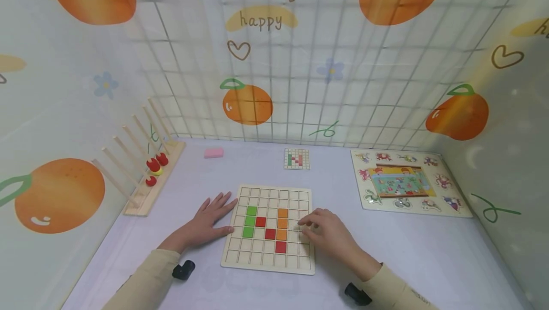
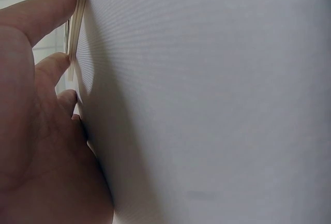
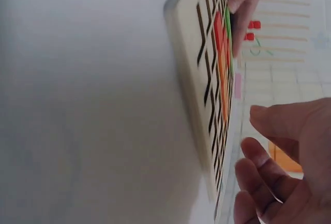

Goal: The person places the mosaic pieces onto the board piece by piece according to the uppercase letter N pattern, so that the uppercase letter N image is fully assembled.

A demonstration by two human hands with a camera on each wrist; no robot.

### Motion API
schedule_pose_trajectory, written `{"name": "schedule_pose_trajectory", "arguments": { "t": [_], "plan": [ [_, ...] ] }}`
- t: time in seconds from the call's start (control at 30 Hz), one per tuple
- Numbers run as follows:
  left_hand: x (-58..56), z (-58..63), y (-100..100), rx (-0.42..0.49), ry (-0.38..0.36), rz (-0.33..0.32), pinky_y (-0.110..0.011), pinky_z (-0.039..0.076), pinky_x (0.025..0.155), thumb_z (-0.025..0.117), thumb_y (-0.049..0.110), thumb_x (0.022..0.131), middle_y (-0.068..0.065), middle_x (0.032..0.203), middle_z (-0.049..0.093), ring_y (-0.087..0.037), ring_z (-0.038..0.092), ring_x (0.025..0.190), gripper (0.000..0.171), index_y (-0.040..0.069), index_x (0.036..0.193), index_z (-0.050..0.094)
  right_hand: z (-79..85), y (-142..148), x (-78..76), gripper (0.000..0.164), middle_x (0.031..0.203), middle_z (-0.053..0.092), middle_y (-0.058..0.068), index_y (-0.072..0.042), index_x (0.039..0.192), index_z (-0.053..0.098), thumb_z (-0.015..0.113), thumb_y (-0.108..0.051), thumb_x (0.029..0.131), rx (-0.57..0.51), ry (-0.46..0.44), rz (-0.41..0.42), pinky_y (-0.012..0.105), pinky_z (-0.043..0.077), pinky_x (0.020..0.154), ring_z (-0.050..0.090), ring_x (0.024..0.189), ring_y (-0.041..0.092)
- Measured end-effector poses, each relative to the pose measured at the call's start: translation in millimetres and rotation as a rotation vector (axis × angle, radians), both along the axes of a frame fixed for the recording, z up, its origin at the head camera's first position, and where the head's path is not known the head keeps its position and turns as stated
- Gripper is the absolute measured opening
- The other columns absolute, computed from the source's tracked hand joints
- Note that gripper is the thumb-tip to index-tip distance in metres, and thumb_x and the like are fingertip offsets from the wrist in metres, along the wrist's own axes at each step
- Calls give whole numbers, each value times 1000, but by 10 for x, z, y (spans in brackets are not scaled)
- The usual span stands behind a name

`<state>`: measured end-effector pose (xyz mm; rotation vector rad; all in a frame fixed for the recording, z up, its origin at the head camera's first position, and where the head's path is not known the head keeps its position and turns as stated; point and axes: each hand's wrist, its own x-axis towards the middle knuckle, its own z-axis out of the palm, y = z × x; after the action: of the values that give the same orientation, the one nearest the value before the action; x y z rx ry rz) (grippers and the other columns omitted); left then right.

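A square wooden grid board lies in front of me. On it are green tiles in a column at left, orange tiles in a column at right, and red tiles stepping diagonally downward. My left hand lies with fingers spread, its thumb and a fingertip against the board's left edge; the left wrist view has the fingers at that edge. Over the board's right side hovers my right hand, fingers loosely bent. In the right wrist view, nothing sits between its thumb and fingers.
A small pattern card lies behind the board, with a pink block left of it. Far left stands a wooden peg rack with red and yellow beads. An animal picture puzzle lies at right. Curtains surround the table.
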<state>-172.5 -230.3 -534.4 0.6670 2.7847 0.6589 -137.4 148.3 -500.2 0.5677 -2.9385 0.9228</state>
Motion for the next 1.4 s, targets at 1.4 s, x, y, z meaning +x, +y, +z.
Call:
{"name": "schedule_pose_trajectory", "arguments": {
  "t": [1.4],
  "plan": [
    [-14,-26,-15,-14,-23,9,-56,-1,124,61,60,95,-3,171,12,-30,2,157,83,27,163,27,-104,412,-112,21,96,65,-9,-21,98,75,86,-11,81,73,-133,-81,38,54,87,59,95,12]
  ]
}}
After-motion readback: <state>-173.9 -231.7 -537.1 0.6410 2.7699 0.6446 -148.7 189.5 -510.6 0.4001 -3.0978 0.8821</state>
